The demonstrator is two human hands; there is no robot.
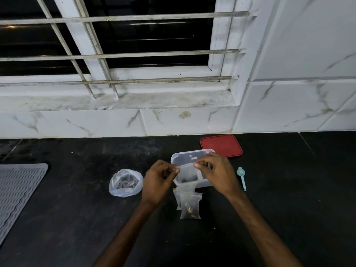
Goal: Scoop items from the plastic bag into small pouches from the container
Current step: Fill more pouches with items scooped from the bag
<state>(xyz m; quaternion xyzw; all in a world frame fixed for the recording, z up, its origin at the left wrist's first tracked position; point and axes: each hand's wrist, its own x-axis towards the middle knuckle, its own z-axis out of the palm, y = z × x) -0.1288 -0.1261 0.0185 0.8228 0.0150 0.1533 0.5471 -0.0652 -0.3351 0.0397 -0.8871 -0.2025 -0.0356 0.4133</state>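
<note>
A small clear pouch hangs in front of the clear plastic container. My left hand pinches the pouch's top left corner and my right hand pinches its top right. The pouch holds a few dark bits near its bottom. Two more small pouches lie flat on the black counter just below, with brownish items inside the nearer one. A clear plastic bag of dark items sits open to the left of my left hand. A teal scoop lies to the right of the container.
The container's red lid lies flat behind it near the tiled wall. A grey ribbed mat covers the counter at the far left. A barred window sits above the wall tiles.
</note>
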